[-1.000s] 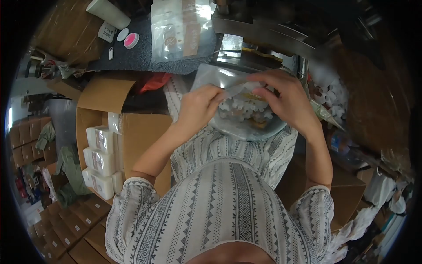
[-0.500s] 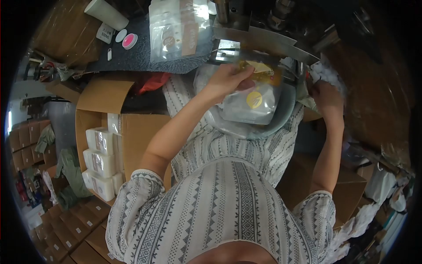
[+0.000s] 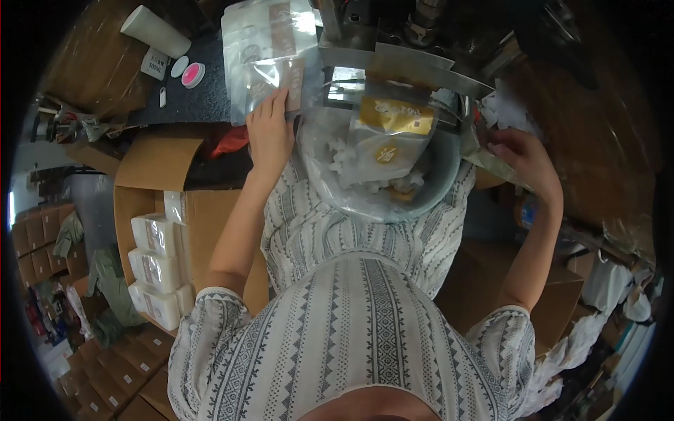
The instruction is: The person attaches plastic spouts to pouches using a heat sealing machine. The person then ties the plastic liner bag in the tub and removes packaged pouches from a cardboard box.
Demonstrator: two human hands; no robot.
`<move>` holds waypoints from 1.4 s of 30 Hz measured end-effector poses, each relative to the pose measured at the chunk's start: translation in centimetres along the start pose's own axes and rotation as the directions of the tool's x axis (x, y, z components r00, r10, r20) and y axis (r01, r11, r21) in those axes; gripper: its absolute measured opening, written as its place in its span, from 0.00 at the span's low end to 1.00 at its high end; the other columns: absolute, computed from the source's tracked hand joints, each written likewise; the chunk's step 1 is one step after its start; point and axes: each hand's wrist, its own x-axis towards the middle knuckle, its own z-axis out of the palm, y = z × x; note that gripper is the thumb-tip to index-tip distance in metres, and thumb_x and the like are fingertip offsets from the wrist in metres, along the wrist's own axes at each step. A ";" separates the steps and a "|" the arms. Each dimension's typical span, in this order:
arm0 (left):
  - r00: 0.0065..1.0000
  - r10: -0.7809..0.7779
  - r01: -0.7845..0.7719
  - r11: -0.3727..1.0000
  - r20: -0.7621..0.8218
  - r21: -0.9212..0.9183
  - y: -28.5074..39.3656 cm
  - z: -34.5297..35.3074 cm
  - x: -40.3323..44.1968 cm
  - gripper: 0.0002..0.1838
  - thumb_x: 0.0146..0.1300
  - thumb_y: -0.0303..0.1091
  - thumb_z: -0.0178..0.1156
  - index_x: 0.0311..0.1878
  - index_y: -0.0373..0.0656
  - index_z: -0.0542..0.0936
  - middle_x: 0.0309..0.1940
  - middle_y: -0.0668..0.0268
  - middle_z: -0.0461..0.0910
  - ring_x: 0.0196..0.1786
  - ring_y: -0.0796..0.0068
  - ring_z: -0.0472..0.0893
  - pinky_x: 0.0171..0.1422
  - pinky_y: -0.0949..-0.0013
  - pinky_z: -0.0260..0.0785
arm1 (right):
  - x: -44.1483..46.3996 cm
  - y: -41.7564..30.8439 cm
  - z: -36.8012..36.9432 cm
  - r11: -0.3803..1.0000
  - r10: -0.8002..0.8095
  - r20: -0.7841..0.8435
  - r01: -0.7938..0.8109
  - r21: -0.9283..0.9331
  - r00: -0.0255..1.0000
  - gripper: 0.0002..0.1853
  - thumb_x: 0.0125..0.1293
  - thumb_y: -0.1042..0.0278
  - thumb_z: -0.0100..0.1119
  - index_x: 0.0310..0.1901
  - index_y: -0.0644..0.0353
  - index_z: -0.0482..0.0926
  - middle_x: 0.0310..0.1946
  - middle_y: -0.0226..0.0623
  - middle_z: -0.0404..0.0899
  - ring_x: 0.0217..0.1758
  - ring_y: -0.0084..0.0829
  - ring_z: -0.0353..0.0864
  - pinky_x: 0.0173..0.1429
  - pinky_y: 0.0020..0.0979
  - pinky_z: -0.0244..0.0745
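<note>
My left hand (image 3: 270, 133) rests with its fingers stretched out on the lower edge of a stack of clear printed plastic pouches (image 3: 263, 52). Right of it, one clear pouch with a gold band and a round yellow print (image 3: 386, 133) lies at the metal press edge, over a basin. Neither hand touches that pouch. The basin (image 3: 444, 172) sits on my lap, lined with clear plastic and holding small whitish scraps. At the right, my right hand (image 3: 523, 161) has its fingers curled at a greenish-grey plastic bag (image 3: 491, 165); its fingertips are partly hidden.
A metal press (image 3: 393, 59) stands ahead. Left on the dark mat are a white cup (image 3: 156, 31), a pink round tin (image 3: 193, 75) and a labelled card (image 3: 155, 63). An open carton (image 3: 158, 165) holds wrapped white packs (image 3: 152, 270). Boxes (image 3: 105, 379) stand lower left.
My left hand has let go of the gold-banded pouch and moved left onto the pouch stack. The pouch stays over the basin, slightly turned. My right hand stays at the right side.
</note>
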 end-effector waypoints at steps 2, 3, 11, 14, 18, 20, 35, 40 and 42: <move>1.000 0.005 -0.005 1.000 -0.028 0.001 0.0 -0.1 -0.1 0.33 0.47 0.22 0.62 0.60 0.42 0.68 0.51 0.59 0.74 0.53 0.60 0.73 0.56 0.61 0.62 | -0.3 0.8 0.4 0.998 -0.004 -0.006 0.005 0.057 1.000 0.12 0.62 0.70 0.59 0.43 0.70 0.79 0.30 0.40 0.81 0.35 0.23 0.77 0.40 0.27 0.71; 0.999 -0.002 0.002 1.000 -0.035 -0.004 0.1 -0.3 0.0 0.31 0.47 0.22 0.62 0.59 0.43 0.70 0.47 0.60 0.74 0.50 0.60 0.74 0.54 0.61 0.62 | -0.2 1.0 0.6 1.000 -0.012 -0.034 0.012 0.008 0.999 0.12 0.62 0.69 0.58 0.43 0.69 0.78 0.31 0.41 0.82 0.35 0.26 0.79 0.40 0.28 0.72; 0.997 0.027 -0.033 0.997 -0.075 -0.074 0.2 -2.2 -0.3 0.15 0.52 0.23 0.59 0.46 0.43 0.80 0.34 0.60 0.75 0.38 0.58 0.75 0.46 0.60 0.64 | -2.0 0.0 1.2 0.984 -0.086 -0.195 0.053 -0.168 0.977 0.12 0.65 0.68 0.55 0.45 0.66 0.77 0.34 0.40 0.80 0.32 0.27 0.77 0.42 0.28 0.72; 0.997 -0.081 0.079 0.967 0.002 -0.242 0.8 -2.8 -0.7 0.08 0.54 0.25 0.59 0.39 0.42 0.80 0.31 0.58 0.76 0.34 0.54 0.76 0.39 0.59 0.67 | -1.5 -2.1 2.3 0.996 -0.088 -0.391 0.078 -0.042 0.916 0.10 0.64 0.71 0.56 0.45 0.66 0.78 0.32 0.39 0.80 0.33 0.27 0.77 0.42 0.28 0.72; 0.992 -0.089 0.054 0.938 -0.085 -0.344 5.6 -5.1 -1.2 0.05 0.55 0.26 0.60 0.36 0.41 0.80 0.30 0.59 0.76 0.33 0.53 0.77 0.35 0.60 0.69 | -1.1 -8.1 5.7 0.938 -0.304 -0.292 0.338 0.074 0.907 0.10 0.61 0.77 0.58 0.45 0.64 0.78 0.36 0.37 0.79 0.39 0.28 0.79 0.44 0.27 0.72; 0.990 -0.075 0.027 0.931 -0.119 -0.364 6.7 -5.8 -1.2 0.05 0.54 0.26 0.60 0.36 0.41 0.80 0.30 0.60 0.76 0.33 0.54 0.78 0.35 0.60 0.70 | -0.9 -10.0 7.3 0.854 -0.514 -0.243 0.518 -0.049 0.823 0.10 0.60 0.79 0.59 0.44 0.64 0.78 0.38 0.37 0.79 0.42 0.29 0.79 0.44 0.27 0.73; 0.694 0.103 0.607 0.447 0.712 -0.657 10.0 -2.4 2.0 0.15 0.62 0.41 0.63 0.35 0.35 0.81 0.25 0.65 0.80 0.27 0.78 0.78 0.31 0.75 0.68 | 0.0 -8.7 6.9 0.897 -0.425 -0.329 0.442 -0.027 0.843 0.10 0.60 0.72 0.61 0.44 0.62 0.78 0.33 0.43 0.79 0.36 0.42 0.80 0.41 0.35 0.75; 0.633 -0.004 0.774 0.036 0.774 -0.632 10.7 -1.7 3.9 0.18 0.63 0.45 0.61 0.35 0.36 0.81 0.27 0.69 0.79 0.26 0.82 0.76 0.32 0.75 0.69 | 1.0 -5.4 4.3 0.840 -0.362 -0.406 0.104 -0.533 0.839 0.11 0.61 0.71 0.57 0.45 0.62 0.77 0.38 0.47 0.79 0.41 0.44 0.80 0.44 0.37 0.74; 0.720 -0.013 0.658 0.330 0.694 -0.676 9.4 -1.2 3.8 0.20 0.63 0.47 0.61 0.38 0.34 0.80 0.28 0.64 0.80 0.30 0.74 0.78 0.36 0.69 0.71 | 3.8 0.0 4.9 0.779 -0.399 -0.337 0.122 -0.615 0.853 0.09 0.64 0.67 0.54 0.43 0.60 0.77 0.39 0.48 0.78 0.40 0.46 0.79 0.44 0.40 0.74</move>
